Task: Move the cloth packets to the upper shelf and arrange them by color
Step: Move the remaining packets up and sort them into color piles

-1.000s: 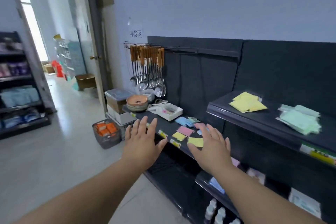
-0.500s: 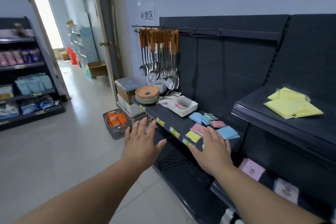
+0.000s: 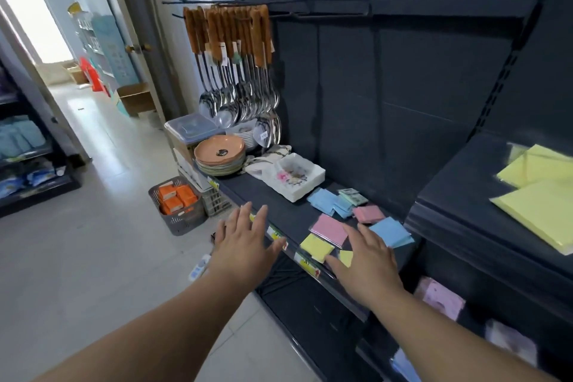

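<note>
Both hands are being held spread and flat, with nothing gripped in either. The left hand (image 3: 245, 245) is being held just off the near lip of the lower shelf (image 3: 273, 201). The right hand (image 3: 366, 260) is being held over that lip, its fingertips at a small yellow packet (image 3: 346, 257) (contact cannot be told).

The other packets are lying loose on this shelf:
- a larger yellow (image 3: 316, 246) just left of the right hand
- a pink (image 3: 329, 230) beyond it
- a blue (image 3: 391, 231) to the right
- farther back, a second pink (image 3: 369, 214), a blue pile (image 3: 325, 201) and a greenish one (image 3: 353, 197)

A pick-up of the near packets is probably being started. The yellows are best being gathered first, since a yellow stack (image 3: 539, 192) is already lying on the upper shelf (image 3: 459, 183) at the right. Such thin, slick packets are likely being handled best when slid to the lip and pinched by an edge. One colour being kept per hand would spare sorting later. Care is being called for at the blue pile, because the white dishes (image 3: 294, 177) are standing just beside it.

The shelving is dark metal, and price tags are being carried along its lip. Plates (image 3: 220, 153) are being stacked at the far left end, with ladles (image 3: 235, 102) hanging above them. A basket (image 3: 179, 208) of orange boxes is sitting on the pale floor (image 3: 93, 242), and a doorway is opening at the far left.
</note>
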`<state>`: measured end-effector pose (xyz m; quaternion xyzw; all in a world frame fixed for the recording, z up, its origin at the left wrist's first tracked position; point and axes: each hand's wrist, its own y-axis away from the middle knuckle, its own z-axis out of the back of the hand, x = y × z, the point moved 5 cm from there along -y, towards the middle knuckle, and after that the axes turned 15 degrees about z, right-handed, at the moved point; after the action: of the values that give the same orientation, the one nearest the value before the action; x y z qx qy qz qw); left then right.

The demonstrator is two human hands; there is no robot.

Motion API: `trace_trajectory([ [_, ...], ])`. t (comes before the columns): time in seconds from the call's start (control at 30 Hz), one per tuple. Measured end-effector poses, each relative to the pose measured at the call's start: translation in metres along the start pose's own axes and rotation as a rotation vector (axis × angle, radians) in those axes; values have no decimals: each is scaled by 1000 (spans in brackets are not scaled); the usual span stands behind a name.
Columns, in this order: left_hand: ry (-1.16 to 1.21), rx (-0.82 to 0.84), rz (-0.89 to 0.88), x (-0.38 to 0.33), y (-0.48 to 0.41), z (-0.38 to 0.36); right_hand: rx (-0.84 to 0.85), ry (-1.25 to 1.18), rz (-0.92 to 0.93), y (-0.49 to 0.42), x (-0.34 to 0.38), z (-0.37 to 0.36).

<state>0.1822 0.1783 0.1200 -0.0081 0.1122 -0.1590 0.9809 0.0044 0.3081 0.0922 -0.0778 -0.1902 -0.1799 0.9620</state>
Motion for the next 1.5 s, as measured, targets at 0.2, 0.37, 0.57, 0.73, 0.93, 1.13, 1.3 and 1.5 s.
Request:
trace_trajectory([
  [0.2,-8,75,-105,-25,-69,-45,16,4,-103,-45,-32,-20],
  [0.37,-3,167,-234,-44,-140,-84,1,3,-247,-85,-53,-46],
  [0.57,-28,318,-378,-56,-209,-132,24,-45,-457,-113,-78,-81],
  [0.73,-2,496,-468,-71,-208,-182,67,-54,-607,-96,-102,-110],
  [0.93,-73,563,-612,-88,-181,-226,84,-60,-706,-77,-121,-134],
  [1.13,-132,515,-667,-88,-176,-242,96,-73,-765,-70,-134,-145],
  [1.3,-129,546,-629,-92,-176,-243,77,-22,-846,-68,-136,-141],
  [1.5,294,849,-414,-96,-179,-236,-200,-261,-979,-58,-142,-131],
])
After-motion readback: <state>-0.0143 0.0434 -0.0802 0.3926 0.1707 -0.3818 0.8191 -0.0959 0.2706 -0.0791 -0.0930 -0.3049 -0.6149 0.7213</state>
